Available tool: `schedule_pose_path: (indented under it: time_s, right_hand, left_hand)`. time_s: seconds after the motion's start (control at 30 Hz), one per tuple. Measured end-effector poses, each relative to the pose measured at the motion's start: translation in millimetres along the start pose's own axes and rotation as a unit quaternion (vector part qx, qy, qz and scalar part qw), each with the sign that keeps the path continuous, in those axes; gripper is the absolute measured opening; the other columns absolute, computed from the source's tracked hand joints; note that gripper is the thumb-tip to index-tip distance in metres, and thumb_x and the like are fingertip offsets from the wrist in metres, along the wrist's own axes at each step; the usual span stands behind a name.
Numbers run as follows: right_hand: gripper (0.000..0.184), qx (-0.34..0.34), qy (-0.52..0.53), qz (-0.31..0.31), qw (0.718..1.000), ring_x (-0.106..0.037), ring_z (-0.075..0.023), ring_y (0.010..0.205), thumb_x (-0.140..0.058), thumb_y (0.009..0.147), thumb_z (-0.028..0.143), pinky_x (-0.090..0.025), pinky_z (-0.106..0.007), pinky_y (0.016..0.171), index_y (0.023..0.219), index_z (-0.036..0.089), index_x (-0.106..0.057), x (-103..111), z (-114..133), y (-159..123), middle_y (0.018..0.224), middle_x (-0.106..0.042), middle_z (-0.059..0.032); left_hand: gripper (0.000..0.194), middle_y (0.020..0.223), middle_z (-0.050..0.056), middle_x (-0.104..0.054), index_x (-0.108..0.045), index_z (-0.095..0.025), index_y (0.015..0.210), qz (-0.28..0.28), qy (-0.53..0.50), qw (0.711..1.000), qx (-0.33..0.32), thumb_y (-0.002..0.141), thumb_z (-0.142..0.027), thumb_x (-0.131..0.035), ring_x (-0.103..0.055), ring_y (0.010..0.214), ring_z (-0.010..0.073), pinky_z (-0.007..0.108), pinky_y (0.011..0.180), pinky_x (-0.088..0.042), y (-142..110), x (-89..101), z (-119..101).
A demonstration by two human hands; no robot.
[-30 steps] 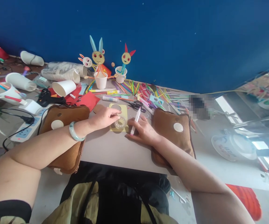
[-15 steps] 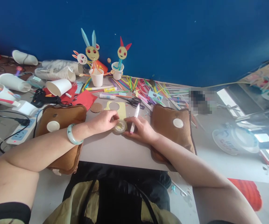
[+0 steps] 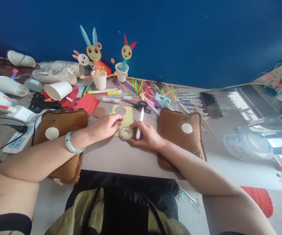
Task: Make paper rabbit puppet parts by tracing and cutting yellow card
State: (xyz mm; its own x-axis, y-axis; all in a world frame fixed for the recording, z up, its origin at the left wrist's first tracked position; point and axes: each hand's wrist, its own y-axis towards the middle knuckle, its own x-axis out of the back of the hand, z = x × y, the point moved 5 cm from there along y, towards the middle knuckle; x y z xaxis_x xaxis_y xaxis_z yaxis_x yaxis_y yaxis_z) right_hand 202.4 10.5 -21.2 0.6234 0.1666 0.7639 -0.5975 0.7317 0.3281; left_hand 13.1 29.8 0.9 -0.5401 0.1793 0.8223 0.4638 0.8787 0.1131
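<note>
A roll of clear tape [image 3: 126, 133] is upheld by the fingertips of my right hand [image 3: 148, 136], its round face turned towards me. Between the fingers of that same hand a white marker with pink ends [image 3: 141, 117] sticks up at a slant. My left hand [image 3: 108, 126], with a pale bangle at the wrist, is just left of the roll, over the edge of a yellow card [image 3: 126, 122] with a round hole cut in it. Its fingers are curled together; whatever they may pinch is hidden. A brown disc [image 3: 99, 112] lies beside the card.
Brown cushions [image 3: 180, 135] flank my hands under the forearms. Scissors [image 3: 142, 106], red paper [image 3: 88, 103], and scattered coloured sticks [image 3: 153, 89] lie behind. Rabbit figures stand in paper cups [image 3: 99, 80] along the blue wall. A power strip [image 3: 21, 140] is at left.
My left hand has drawn slightly left, away from the tape roll, showing more of its face. The right hand keeps the roll and marker. The view has shifted a little.
</note>
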Motion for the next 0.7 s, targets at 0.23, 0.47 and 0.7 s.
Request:
schedule_pose_path:
  time_s: [0.23, 0.47, 0.7]
  right_hand:
    - [0.038, 0.013, -0.023, 0.003, 1.0, -0.062, -0.0214, 0.078, -0.074, 0.079, 0.037, -0.05, -0.034, 0.073, 0.106, 0.023, -0.051, 0, 1, -1, 0.091, -0.068, -0.0051]
    - [0.043, 0.01, -0.021, 0.01, 1.0, -0.064, -0.0234, 0.084, -0.077, 0.081, 0.043, -0.051, -0.037, 0.077, 0.109, 0.024, -0.052, -2, -1, -2, 0.098, -0.069, -0.0071]
    - [0.041, 0.032, -0.002, -0.004, 0.999, -0.069, -0.0238, 0.087, -0.075, 0.081, 0.039, -0.053, -0.037, 0.078, 0.11, 0.024, -0.05, 2, 3, -3, 0.101, -0.072, -0.0077]
  left_hand:
    - [0.015, 0.101, 0.01, -0.071, -0.068, -0.019, 0.09, 0.041, 0.152, 0.984, -0.08, 0.081, -0.013, -0.057, -0.065, 0.106, 0.0301, 0.043, 0.092, -0.048, -4, -3.2, -1]
    - [0.014, 0.104, 0.009, -0.064, -0.065, -0.018, 0.092, 0.066, 0.109, 0.988, -0.083, 0.082, -0.013, -0.058, -0.061, 0.099, 0.0242, 0.037, 0.091, -0.049, -6, -9.3, 2]
    - [0.014, 0.102, 0.009, -0.063, -0.065, -0.017, 0.093, 0.081, 0.104, 0.987, -0.087, 0.08, -0.014, -0.061, -0.061, 0.101, 0.025, 0.037, 0.093, -0.049, -7, -10.5, -3]
